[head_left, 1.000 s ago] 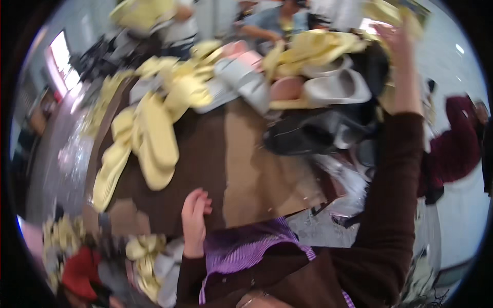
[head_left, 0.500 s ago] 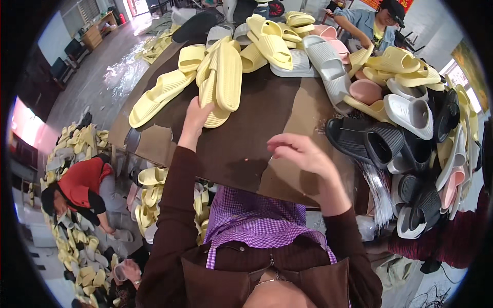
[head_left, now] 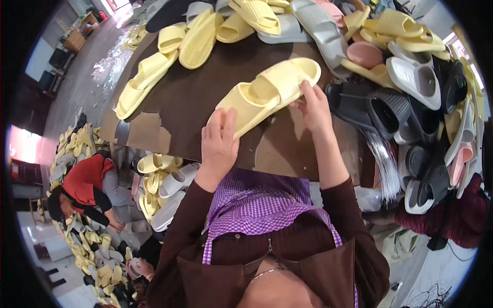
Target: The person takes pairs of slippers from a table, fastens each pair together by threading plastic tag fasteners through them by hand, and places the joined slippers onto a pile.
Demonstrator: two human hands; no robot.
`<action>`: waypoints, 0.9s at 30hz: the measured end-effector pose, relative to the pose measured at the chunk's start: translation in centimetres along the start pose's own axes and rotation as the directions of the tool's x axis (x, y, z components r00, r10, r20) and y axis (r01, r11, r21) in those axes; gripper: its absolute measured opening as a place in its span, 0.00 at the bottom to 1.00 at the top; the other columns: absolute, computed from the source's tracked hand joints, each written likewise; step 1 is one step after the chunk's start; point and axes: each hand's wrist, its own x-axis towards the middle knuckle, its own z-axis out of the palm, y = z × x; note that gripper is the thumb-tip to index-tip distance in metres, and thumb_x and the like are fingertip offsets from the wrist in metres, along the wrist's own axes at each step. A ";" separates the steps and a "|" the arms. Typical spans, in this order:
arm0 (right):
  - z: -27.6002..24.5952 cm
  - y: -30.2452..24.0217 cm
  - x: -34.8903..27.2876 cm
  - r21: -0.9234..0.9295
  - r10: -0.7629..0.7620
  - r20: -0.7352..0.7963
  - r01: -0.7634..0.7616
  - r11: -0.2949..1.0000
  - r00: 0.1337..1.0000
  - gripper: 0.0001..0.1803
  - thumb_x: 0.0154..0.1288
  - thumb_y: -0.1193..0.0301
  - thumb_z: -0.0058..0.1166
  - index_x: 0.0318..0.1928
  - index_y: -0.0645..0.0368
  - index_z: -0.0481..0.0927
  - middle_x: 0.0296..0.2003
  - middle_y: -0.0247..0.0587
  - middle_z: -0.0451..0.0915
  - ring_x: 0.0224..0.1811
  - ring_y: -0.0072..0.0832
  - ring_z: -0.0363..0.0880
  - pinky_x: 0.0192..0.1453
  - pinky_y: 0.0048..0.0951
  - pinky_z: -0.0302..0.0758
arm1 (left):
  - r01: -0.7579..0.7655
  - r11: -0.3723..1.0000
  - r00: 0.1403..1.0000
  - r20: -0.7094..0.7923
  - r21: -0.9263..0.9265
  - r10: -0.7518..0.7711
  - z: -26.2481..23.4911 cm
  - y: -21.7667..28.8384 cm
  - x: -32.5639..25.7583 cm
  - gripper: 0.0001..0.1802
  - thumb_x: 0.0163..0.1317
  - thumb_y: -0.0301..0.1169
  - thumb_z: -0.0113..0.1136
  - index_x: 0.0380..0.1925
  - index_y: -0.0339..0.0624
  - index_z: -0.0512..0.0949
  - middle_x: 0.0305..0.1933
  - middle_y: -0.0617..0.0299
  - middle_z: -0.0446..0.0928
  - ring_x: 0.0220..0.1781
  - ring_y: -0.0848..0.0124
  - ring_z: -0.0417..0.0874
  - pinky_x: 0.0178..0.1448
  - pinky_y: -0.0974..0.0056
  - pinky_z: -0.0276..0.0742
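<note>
- Over the brown surface [head_left: 179, 92], just in front of your apron [head_left: 257, 200], you have one yellow slipper [head_left: 280, 84] slanted between both hands, its right end farther from you.
- Your left hand [head_left: 220, 138] lays its fingers over the slipper's near left end; your right hand [head_left: 316, 110] appears to pinch the rim at the other end between thumb and fingers.
- The step in hand looks like handling this single slipper (turning or checking it, perhaps; one frame can't settle which).
- From this grip, any turn or setting down would call for both hands moving together, and for keeping clear of the black slippers [head_left: 367, 108] just beyond your right hand.
- Your left thumb is out of sight, and so is the slipper's underside; whether it touches the surface or hangs just above, you cannot tell from here.
- Along the top edge, the yellow slippers [head_left: 254, 13] and the co-worker's sleeve [head_left: 377, 5] are cut off, and the pile at right overlaps too much to count.
</note>
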 end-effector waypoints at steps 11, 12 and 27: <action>-0.6 -0.7 0.5 0.304 0.158 -0.099 -0.122 0.945 0.982 0.18 0.68 0.62 0.49 0.48 0.64 0.74 0.37 0.40 0.80 0.32 0.25 0.79 0.27 0.26 0.74 | -0.306 0.925 0.926 0.156 -0.223 0.344 -4.3 -0.5 6.4 0.26 0.47 0.33 0.65 0.49 0.41 0.73 0.55 0.54 0.68 0.54 0.54 0.71 0.58 0.56 0.64; -0.6 -0.9 0.5 0.304 0.159 -0.100 -0.122 0.945 0.982 0.18 0.68 0.62 0.49 0.48 0.64 0.74 0.37 0.40 0.80 0.32 0.25 0.79 0.27 0.26 0.74 | -0.381 0.896 0.882 0.203 -0.226 0.426 -4.4 -0.4 7.2 0.24 0.48 0.34 0.65 0.47 0.40 0.73 0.54 0.54 0.70 0.54 0.55 0.71 0.59 0.56 0.63; 2.4 0.2 5.4 -0.082 0.185 -0.192 -0.204 0.976 0.964 0.14 0.64 0.67 0.48 0.40 0.68 0.75 0.25 0.40 0.77 0.18 0.25 0.75 0.17 0.25 0.72 | -0.081 0.879 0.670 0.628 -0.469 0.396 -8.9 1.1 8.0 0.11 0.52 0.32 0.63 0.31 0.38 0.75 0.30 0.57 0.76 0.39 0.64 0.78 0.49 0.61 0.69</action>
